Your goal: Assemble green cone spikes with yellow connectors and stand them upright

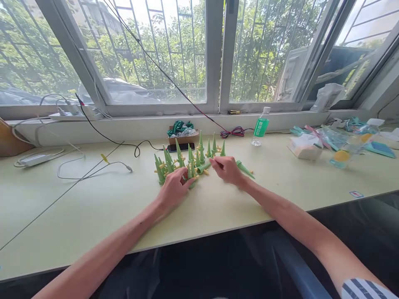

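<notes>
Several green cones (201, 149) with small yellow side pieces stand close together in the middle of the table. My left hand (175, 183) is at the near side of the group, with its thumb and fingers closed around an upright green cone (191, 179). To the right, my right hand (228, 169) is closed in a pinch; what its fingertips hold is too small to make out. A tilted green cone (203, 168) lies just left of those fingertips. Another green cone (245, 169) lies on its side behind my right wrist.
Behind the cones are a black phone (181, 147) and a small cardboard box (183, 138). A water bottle (261, 126) stands at the back right, with a tissue pack (304, 147) and plastic bags (338, 139) beyond. Cables (96, 164) run across the left side.
</notes>
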`<state>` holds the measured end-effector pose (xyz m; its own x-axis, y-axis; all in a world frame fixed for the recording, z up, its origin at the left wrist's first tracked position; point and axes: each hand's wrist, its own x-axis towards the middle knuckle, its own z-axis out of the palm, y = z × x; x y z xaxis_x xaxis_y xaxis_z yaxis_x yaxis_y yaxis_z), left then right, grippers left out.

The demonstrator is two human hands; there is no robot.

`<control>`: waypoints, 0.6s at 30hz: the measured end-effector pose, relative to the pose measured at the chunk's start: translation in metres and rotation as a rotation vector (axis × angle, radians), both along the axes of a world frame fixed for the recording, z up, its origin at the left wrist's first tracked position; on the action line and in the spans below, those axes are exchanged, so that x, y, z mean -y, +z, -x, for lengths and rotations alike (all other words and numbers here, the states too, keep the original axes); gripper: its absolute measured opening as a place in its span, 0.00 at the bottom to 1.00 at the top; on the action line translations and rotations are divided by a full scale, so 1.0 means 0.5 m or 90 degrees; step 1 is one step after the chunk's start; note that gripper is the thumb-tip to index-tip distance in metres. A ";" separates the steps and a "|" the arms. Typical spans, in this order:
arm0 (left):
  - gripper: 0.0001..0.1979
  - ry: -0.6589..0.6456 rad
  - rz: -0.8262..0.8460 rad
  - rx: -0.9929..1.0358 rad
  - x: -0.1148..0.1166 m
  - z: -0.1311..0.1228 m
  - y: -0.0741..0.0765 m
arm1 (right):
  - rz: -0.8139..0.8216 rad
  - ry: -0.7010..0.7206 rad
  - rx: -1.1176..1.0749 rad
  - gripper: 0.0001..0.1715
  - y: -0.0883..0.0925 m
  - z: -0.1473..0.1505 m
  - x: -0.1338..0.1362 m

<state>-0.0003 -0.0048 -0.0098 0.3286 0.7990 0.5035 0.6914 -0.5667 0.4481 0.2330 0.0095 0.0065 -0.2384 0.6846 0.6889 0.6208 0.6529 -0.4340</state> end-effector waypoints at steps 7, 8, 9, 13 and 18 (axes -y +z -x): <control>0.12 0.007 -0.024 0.001 -0.003 0.002 0.001 | -0.005 -0.087 0.015 0.20 0.006 -0.053 -0.043; 0.12 0.011 -0.029 0.001 -0.003 0.001 0.002 | 0.000 -0.106 0.021 0.19 0.004 -0.062 -0.051; 0.13 0.018 -0.034 0.001 -0.003 0.001 0.003 | 0.009 -0.122 0.033 0.17 0.002 -0.069 -0.057; 0.13 0.036 -0.043 0.004 -0.004 -0.001 0.006 | 0.052 -0.180 0.070 0.14 -0.007 -0.093 -0.077; 0.12 0.040 -0.022 0.013 -0.007 0.001 0.006 | 0.090 -0.198 0.107 0.11 -0.008 -0.100 -0.083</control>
